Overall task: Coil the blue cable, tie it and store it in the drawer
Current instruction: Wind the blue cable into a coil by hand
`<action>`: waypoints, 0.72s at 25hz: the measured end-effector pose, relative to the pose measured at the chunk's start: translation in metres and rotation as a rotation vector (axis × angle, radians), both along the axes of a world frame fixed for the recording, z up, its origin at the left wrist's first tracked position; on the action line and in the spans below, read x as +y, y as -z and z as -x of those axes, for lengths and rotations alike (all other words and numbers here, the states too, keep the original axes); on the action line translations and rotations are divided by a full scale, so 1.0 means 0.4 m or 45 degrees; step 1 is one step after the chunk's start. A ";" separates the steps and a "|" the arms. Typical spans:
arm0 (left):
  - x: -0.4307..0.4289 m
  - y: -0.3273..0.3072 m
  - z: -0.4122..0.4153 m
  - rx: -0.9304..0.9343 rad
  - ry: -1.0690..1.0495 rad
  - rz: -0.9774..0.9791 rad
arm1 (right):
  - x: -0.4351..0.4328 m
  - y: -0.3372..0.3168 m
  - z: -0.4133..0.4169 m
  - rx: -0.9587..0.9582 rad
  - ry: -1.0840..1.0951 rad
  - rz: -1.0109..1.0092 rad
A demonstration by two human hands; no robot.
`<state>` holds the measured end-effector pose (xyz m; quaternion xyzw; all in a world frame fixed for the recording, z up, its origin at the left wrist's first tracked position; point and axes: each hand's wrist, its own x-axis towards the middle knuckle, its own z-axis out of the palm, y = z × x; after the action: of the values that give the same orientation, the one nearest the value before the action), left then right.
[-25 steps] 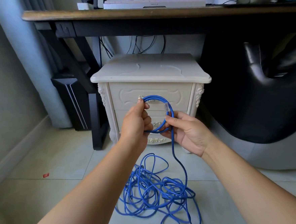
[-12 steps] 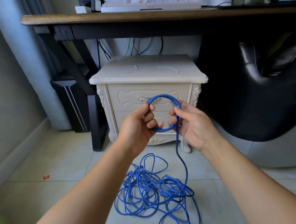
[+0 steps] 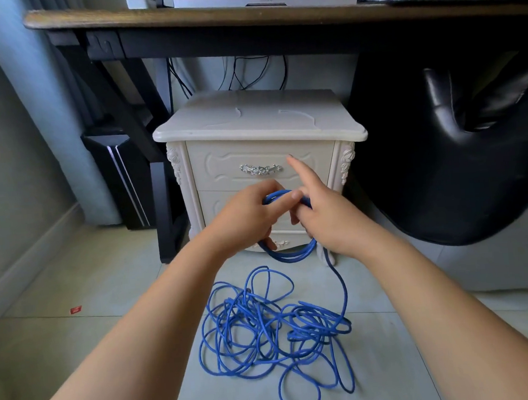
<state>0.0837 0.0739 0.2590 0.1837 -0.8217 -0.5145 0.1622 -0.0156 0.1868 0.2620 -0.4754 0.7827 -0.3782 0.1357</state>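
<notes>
While the coiling step is going on, the left hand (image 3: 245,215) is curling its fingers round a small ring of a few turns of the blue cable (image 3: 291,254), in front of the white nightstand (image 3: 257,119). The right hand (image 3: 333,220) is meeting the same ring from the other side: its thumb and lower fingers are bending onto the cable, while its index finger is pointing straight out. From under this hand one strand is hanging down to the floor (image 3: 106,292), where most of the cable is lying as a loose tangle.

I am judging the task as only beginning: tying and storing are not yet started, and the top drawer (image 3: 220,171) is looking closed. The next move is calling for drawing a fresh length from the pile and laying it as one more turn into the left hand, without pulling a knot up.

The hands are covering the middle of the ring, so I am not able to count the turns. The cable's ends are not showing, and the lower drawer (image 3: 216,206) is mostly hiding behind the hands.
</notes>
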 end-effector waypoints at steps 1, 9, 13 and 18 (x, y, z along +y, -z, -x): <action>-0.008 0.002 -0.002 -0.003 -0.013 0.119 | 0.000 0.003 -0.001 -0.050 -0.011 0.024; -0.020 0.026 0.004 0.251 -0.156 -0.225 | 0.014 0.030 0.023 -0.968 -0.102 0.267; -0.038 0.022 -0.015 0.357 -0.116 -0.506 | 0.051 0.047 0.044 -1.193 -0.275 0.085; -0.036 0.020 -0.029 0.394 -0.132 -0.666 | 0.025 0.050 0.015 -1.083 -0.166 0.343</action>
<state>0.0953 0.0595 0.2512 0.1802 -0.6166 -0.7214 0.2586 -0.0216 0.1969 0.2420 -0.3394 0.5695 -0.6291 0.4059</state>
